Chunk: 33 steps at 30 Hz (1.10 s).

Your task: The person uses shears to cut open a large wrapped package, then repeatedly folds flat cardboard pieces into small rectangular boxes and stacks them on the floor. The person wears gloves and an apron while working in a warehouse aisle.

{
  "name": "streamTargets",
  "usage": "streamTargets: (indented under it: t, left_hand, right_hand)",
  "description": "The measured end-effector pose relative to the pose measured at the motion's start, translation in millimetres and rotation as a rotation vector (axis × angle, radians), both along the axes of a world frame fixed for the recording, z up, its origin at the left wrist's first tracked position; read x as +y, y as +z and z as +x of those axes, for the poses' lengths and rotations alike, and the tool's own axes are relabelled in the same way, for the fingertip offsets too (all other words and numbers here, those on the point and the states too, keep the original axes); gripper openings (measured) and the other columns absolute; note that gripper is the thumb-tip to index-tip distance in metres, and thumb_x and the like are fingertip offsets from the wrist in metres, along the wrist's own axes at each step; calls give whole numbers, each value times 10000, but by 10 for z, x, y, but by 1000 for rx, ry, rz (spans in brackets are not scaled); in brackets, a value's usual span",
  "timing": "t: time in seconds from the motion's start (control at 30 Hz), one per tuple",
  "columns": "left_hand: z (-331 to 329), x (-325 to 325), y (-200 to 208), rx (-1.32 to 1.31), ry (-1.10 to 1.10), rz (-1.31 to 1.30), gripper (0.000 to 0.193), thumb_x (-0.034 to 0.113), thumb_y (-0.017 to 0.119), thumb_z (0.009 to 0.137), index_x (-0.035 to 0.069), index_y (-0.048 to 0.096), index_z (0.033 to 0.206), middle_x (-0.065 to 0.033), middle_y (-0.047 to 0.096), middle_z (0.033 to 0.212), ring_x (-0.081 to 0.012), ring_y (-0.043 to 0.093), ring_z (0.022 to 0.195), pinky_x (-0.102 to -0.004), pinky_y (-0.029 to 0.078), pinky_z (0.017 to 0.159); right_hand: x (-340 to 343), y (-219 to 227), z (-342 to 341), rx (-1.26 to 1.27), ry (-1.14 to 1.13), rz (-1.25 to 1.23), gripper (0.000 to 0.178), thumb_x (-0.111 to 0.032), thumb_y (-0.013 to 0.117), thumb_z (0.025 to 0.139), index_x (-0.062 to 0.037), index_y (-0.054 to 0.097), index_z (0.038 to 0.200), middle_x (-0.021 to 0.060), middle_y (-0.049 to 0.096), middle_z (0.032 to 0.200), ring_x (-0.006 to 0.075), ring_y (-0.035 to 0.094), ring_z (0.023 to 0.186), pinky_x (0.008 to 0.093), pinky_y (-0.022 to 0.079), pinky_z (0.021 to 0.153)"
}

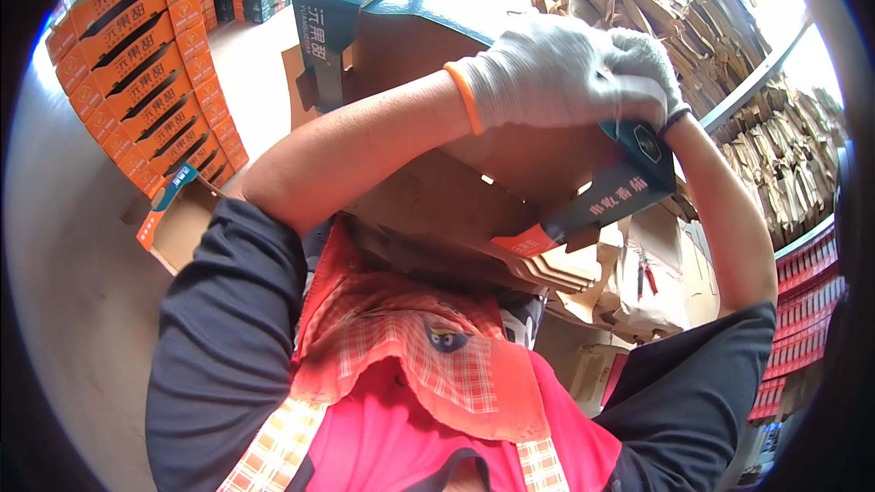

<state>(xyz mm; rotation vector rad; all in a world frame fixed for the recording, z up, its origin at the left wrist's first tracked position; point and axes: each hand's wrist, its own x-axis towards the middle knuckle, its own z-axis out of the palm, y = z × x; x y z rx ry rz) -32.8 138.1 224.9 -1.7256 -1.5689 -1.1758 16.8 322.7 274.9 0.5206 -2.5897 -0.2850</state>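
Observation:
In front of me is a part-folded cardboard box [410, 55], dark teal outside with an orange patch, plain brown inside. Both my hands wear grey knit gloves and meet at the box's right end. My left hand [556, 73], its glove edged with an orange cuff, reaches across the box with fingers curled at that corner. Beside it my right hand [645, 68] is closed on the same corner. The gloves overlap, so their fingertips and the gripped edge are partly hidden. Under the box, at my apron, lie stacked flat cardboard sheets [556, 271].
Orange boxes [150, 64] rise in a tall stack on the left, with an open carton [187, 214] below. Folded brown cardboard [775, 146] fills a rack on the right, above red-and-white boxes [807, 310]. Red-handled cutters [645, 278] rest on a pale bag [656, 305].

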Motion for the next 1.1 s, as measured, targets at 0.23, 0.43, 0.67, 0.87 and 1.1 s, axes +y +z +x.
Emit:
streamTargets:
  t: [0.23, 0.43, 0.67, 0.87, 1.1]
  left_hand:
    - [-314, -468, -189, -386, -233, 466, 355, 252, 524, 984, -1, 593, 1223, -149, 670, 1033, -140, 632, 926, -292, 502, 833]
    - [354, -1559, -1071, 22, 47, -142, 1507, 785, 759, 436, -9, 80, 1522, -301, 147, 1548, -428, 167, 1444, -462, 201, 1151]
    - [439, -736, -478, 134, 243, -119, 778, 375, 777, 685, -64, 522, 1274, -249, 516, 1296, -424, 483, 1219, -481, 399, 1030]
    - [712, 538, -305, 121, 62, 256, 922, 409, 795, 662, -54, 414, 1362, -249, 546, 1231, -425, 548, 1097, -478, 440, 970]
    - [765, 878, -598, -101, 55, 470, 1259, 466, 831, 613, -49, 93, 1493, -356, 188, 1490, -493, 313, 1342, -516, 322, 1066]
  right_hand:
    - [-457, 179, 177, -226, 71, -338, 622, -270, 744, 747, 19, 545, 1261, 144, 637, 1175, 243, 609, 1100, 332, 470, 953]
    - [819, 25, 110, -518, 135, -1288, 423, -257, 706, 803, 18, 632, 1116, 121, 657, 1074, 179, 641, 965, 279, 523, 818]
    - [717, -1706, 33, -599, 29, -2212, 253, -201, 626, 893, -23, 614, 1073, 73, 648, 953, 171, 645, 863, 302, 543, 788]
    - [916, -990, 256, 195, -38, -1824, 161, -158, 571, 936, -43, 599, 1046, 59, 653, 876, 147, 641, 816, 295, 537, 793]
    - [314, -63, 932, -208, -53, -938, 357, -187, 660, 860, -11, 581, 1161, 45, 616, 930, 128, 596, 886, 281, 505, 835]
